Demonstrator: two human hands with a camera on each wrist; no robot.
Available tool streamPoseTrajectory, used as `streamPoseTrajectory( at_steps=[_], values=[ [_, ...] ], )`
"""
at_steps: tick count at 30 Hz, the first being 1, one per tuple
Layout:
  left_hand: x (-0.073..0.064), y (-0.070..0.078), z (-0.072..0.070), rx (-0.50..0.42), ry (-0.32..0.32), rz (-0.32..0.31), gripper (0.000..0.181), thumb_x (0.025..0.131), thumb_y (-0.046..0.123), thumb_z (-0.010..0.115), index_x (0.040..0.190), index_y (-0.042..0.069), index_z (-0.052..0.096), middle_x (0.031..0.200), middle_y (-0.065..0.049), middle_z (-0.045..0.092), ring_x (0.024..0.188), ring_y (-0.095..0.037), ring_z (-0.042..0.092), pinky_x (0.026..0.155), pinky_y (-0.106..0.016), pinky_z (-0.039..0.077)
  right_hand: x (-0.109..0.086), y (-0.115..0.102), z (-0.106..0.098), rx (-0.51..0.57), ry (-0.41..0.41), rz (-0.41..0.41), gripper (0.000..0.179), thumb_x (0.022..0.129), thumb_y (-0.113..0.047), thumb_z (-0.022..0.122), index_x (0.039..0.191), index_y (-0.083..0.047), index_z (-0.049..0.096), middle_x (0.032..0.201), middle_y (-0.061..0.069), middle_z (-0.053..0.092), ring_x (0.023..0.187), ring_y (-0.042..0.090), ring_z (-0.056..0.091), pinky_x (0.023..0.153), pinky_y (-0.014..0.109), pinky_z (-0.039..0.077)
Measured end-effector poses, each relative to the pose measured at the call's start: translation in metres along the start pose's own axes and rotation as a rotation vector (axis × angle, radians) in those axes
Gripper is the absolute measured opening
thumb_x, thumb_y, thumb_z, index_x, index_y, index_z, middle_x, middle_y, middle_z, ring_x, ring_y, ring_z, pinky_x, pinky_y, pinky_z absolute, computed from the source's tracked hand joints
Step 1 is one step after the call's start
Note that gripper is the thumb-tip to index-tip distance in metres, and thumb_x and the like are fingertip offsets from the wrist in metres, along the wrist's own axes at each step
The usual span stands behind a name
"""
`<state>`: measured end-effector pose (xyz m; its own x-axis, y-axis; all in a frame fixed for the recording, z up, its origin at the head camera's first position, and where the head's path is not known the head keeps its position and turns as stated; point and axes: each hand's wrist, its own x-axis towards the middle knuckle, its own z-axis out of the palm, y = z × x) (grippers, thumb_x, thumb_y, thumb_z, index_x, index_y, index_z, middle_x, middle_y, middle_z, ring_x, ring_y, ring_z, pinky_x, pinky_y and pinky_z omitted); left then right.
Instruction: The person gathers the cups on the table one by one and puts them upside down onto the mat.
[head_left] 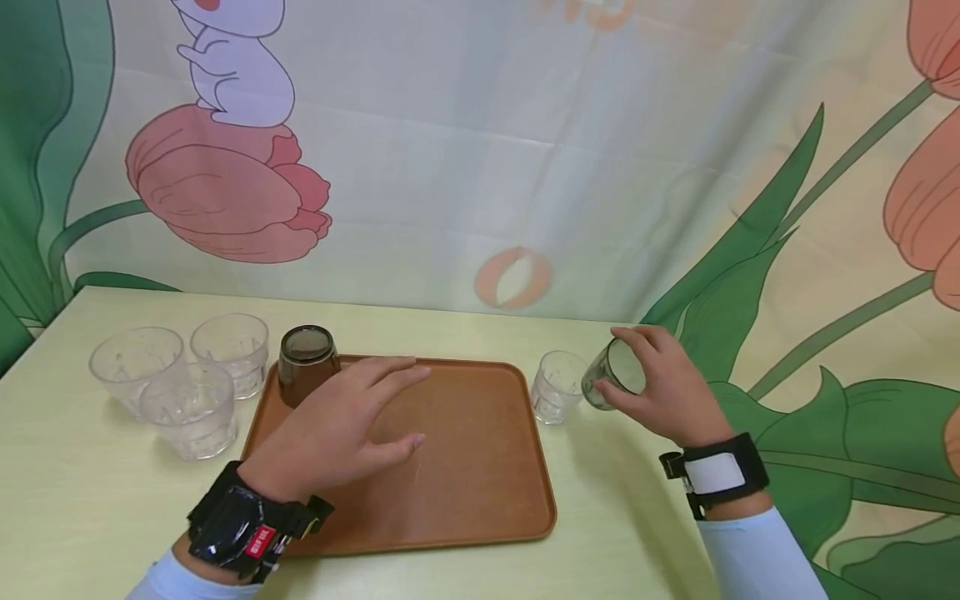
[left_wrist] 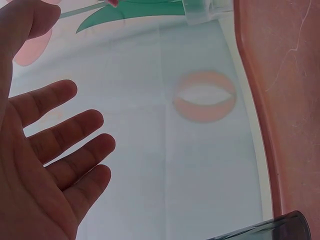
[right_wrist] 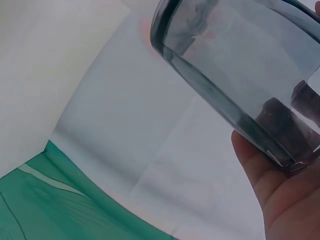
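My right hand grips a grey-tinted glass, thumb on one side and fingers on the other. The glass is tilted, its mouth turned towards the palm; its smoky wall fills much of the right wrist view. Just left of it, a small clear glass stands on the table beside the tray. My left hand hovers over the brown tray with fingers extended and nothing held; its fingers are spread in the left wrist view. A dark glass stands upside down at the tray's back left corner, partly behind this hand.
Three clear glasses stand together left of the tray: one at the back, one at the left and one in front. A printed cloth hangs behind the pale table.
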<state>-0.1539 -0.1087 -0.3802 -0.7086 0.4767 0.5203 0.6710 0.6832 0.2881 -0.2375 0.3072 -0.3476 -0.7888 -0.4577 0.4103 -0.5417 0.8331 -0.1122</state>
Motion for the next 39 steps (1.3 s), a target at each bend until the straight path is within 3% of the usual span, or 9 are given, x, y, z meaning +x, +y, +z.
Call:
streamPoseTrajectory(
  at_steps=[12, 25, 34, 39],
  values=[
    [0.001, 0.005, 0.001, -0.025, -0.024, 0.0, 0.068, 0.085, 0.046, 0.073, 0.143, 0.014, 0.054, 0.144, -0.009, 0.054, 0.132, -0.026, 0.053, 0.107, -0.044, 0.048, 0.004, -0.017, 0.008, 0.004, 0.017, -0.126, 0.07, 0.082, -0.04, 0.079, 0.141, -0.012, 0.054, 0.128, 0.016, 0.055, 0.116, 0.032, 0.055, 0.089, 0.049, 0.053],
    [0.002, 0.007, 0.006, -0.003, -0.062, -0.018, 0.067, 0.087, 0.048, 0.071, 0.143, 0.016, 0.054, 0.144, -0.005, 0.053, 0.135, -0.024, 0.048, 0.11, -0.047, 0.044, 0.009, -0.034, 0.012, 0.046, 0.038, -0.165, 0.074, 0.08, -0.041, 0.08, 0.142, -0.011, 0.053, 0.129, 0.017, 0.055, 0.116, 0.033, 0.055, 0.092, 0.049, 0.052],
    [0.001, 0.007, 0.006, -0.012, -0.058, -0.031, 0.068, 0.086, 0.048, 0.071, 0.144, 0.016, 0.053, 0.144, -0.005, 0.053, 0.136, -0.024, 0.047, 0.11, -0.046, 0.044, 0.015, -0.052, 0.012, 0.076, 0.071, -0.212, 0.08, 0.08, -0.041, 0.08, 0.148, -0.013, 0.048, 0.13, 0.015, 0.055, 0.119, 0.03, 0.054, 0.094, 0.047, 0.052],
    [0.001, 0.005, 0.007, -0.006, -0.044, -0.02, 0.067, 0.087, 0.049, 0.071, 0.143, 0.016, 0.054, 0.144, -0.005, 0.053, 0.142, -0.028, 0.041, 0.114, -0.046, 0.04, 0.018, -0.062, 0.011, 0.1, 0.07, -0.243, 0.073, 0.082, -0.043, 0.077, 0.145, -0.014, 0.052, 0.129, 0.012, 0.054, 0.116, 0.026, 0.055, 0.091, 0.042, 0.052]
  ],
)
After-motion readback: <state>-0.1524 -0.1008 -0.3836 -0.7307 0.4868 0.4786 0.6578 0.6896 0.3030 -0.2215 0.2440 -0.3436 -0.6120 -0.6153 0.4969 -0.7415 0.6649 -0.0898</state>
